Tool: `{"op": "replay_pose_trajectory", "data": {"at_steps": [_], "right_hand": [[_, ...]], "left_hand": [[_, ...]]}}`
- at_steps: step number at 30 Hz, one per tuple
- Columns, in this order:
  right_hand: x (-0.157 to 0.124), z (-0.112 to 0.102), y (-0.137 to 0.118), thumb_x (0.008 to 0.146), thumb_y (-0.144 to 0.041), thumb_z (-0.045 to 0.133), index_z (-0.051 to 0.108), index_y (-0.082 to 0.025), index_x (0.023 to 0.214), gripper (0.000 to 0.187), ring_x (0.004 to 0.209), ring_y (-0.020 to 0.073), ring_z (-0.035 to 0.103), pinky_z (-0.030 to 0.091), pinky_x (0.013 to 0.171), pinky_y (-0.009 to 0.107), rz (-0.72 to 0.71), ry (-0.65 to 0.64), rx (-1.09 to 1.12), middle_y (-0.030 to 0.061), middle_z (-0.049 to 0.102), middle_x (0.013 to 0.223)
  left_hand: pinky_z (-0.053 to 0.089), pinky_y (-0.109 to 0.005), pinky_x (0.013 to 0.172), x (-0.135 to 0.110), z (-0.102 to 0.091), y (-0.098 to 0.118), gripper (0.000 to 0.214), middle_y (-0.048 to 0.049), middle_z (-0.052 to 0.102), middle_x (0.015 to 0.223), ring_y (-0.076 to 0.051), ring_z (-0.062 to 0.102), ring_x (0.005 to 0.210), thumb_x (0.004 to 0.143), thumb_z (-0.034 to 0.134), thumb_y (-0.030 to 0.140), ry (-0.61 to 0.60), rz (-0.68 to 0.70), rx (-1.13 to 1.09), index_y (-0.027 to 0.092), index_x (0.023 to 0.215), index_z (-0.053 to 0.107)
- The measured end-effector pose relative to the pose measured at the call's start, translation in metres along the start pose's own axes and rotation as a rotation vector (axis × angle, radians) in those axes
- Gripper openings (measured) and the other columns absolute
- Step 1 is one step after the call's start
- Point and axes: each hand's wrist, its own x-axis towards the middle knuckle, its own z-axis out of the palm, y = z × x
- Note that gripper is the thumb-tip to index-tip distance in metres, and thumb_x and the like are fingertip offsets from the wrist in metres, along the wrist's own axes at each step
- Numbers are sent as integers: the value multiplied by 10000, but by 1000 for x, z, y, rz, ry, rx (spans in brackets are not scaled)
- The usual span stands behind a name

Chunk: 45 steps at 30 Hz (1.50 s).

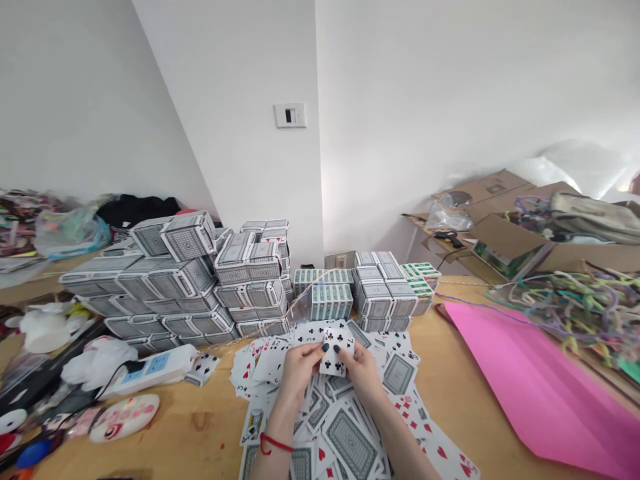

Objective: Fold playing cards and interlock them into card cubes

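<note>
Held up between both hands are playing cards (333,360), with a four of clubs in front and the corner of a seven showing behind it. My left hand (303,365) pinches their left side, thumb on the face; a red cord circles that wrist. My right hand (364,370) grips the right side the same way. Beneath the hands spreads a loose pile of playing cards (351,435), some face up, some showing grey patterned backs. How many cards are held cannot be made out.
Folded-card blocks (173,283) are stacked at the back left, more blocks (385,290) at the back right. A power strip (155,369) lies left. Pink paper (530,380) covers the right side, beside tangled fuzzy strands (575,313) and a cardboard box (515,243).
</note>
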Motion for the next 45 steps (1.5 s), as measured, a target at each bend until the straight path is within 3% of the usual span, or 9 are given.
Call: {"op": "replay_pose_trajectory", "data": {"at_steps": [4,9,14,19,24,31,37,41,45], "right_hand": [[-1,0,-1,615,-471,702,598,-180,813,366,724,249,642,496,649,358,5,-61,-2,64,694,778],[1,3,5,539,-514,726,602,-180,782,431,717,266,642,498,588,346,21,25,11,63,692,708],[-2,4,-1,560,-416,749,608,-164,839,401,730,240,638,493,659,339,5,40,-3,56,696,762],[-6,7,-7,499,-316,796,589,-170,832,418,642,199,613,475,606,290,-58,199,-98,20,680,703],[0,5,-4,436,-224,815,582,-188,924,542,587,170,592,459,559,267,9,262,52,-7,666,679],[7,-6,1,414,-123,781,623,-178,908,521,527,156,560,446,512,270,117,288,253,-26,633,611],[5,-6,-6,480,-188,765,628,-181,844,390,526,162,561,451,489,269,112,252,239,-14,629,607],[2,-5,-16,576,-333,743,624,-176,773,279,520,161,572,449,493,262,101,100,156,2,625,603],[2,-8,-17,591,-375,737,620,-181,752,278,549,191,601,461,521,292,143,22,115,14,648,623]], "left_hand": [[496,-260,569,3,-2,-3,282,-51,680,602,-154,603,557,536,754,295,52,52,59,107,744,725],[461,-251,537,6,-2,-6,234,-32,640,536,-146,570,520,522,742,295,78,82,122,105,652,709],[407,-228,519,4,5,-9,198,-8,605,516,-122,510,501,568,697,308,123,203,281,115,595,665],[384,-228,561,-5,15,-12,154,-7,603,565,-140,509,566,648,596,291,139,370,513,151,587,612],[278,-206,487,-12,22,-10,242,53,396,449,-99,362,463,684,551,285,158,458,643,183,487,454],[344,-213,570,-17,29,-7,150,20,509,540,-131,467,548,686,514,212,76,550,722,194,542,475],[354,-212,563,-16,28,-10,139,16,507,558,-124,460,547,711,523,244,43,508,645,185,586,508],[361,-206,516,-9,18,-12,188,20,515,551,-116,460,527,686,595,336,63,369,423,157,633,568],[435,-239,546,-1,7,-9,316,-17,601,610,-144,537,572,643,642,440,-20,203,243,131,711,641]]}}
